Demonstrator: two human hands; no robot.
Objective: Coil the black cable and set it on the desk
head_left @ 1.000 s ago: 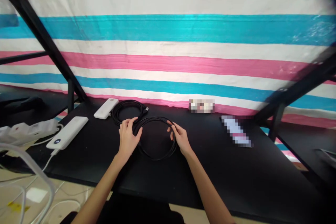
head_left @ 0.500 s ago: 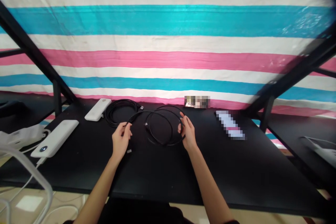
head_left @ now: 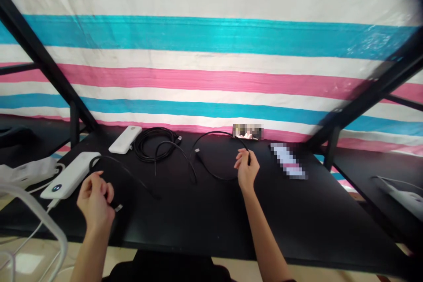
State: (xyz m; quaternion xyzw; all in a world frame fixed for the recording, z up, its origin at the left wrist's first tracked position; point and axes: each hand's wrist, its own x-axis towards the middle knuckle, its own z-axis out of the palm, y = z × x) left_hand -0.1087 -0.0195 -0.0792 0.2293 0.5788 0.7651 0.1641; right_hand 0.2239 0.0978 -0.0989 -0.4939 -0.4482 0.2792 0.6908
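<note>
A thin black cable point(head_left: 211, 173) with metal plugs runs in loose loops between my hands over the black table. Near the left side, my left hand point(head_left: 95, 196) is closed on one part of it, and a plug end point(head_left: 118, 207) sticks out below the fingers. My right hand point(head_left: 247, 168) pinches another stretch of the cable at centre right. The other plug point(head_left: 197, 151) hangs or lies left of the right hand; I cannot tell which. A second black cable point(head_left: 140, 150), wound in a coil, lies behind, between the hands.
Two white power banks point(head_left: 70, 176) point(head_left: 125, 139) lie at the left, the nearer one with a white lead plugged in. A phone point(head_left: 288, 161) lies flat at the right, and another lit screen point(head_left: 247, 131) leans against the striped sheet point(head_left: 211, 81). Slanted black bars flank the table point(head_left: 185, 224).
My left hand has moved left and nearer, drawing the cable out, and my right hand has shifted slightly right. The loops between them have opened and spread. The coiled cable stays put.
</note>
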